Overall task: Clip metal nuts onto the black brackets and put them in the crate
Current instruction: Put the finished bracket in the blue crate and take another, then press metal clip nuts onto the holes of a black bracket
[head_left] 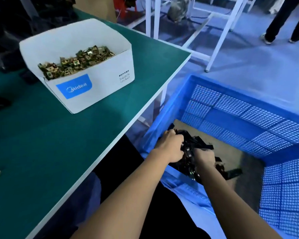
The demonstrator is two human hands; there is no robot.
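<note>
Brackets [195, 144], flat glossy black strips, lie heaped in the perforated blue plastic crate [248, 107], gripped by the curled left hand [171, 145] and right hand [204, 158], while brassy square nuts [76, 61] fill the far-left white cardboard box [97, 87].

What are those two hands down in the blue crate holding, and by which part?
Both the left hand and right hand are curled into a bunch of black brackets inside the blue crate. Which part each grips is hidden by the fingers.
</note>
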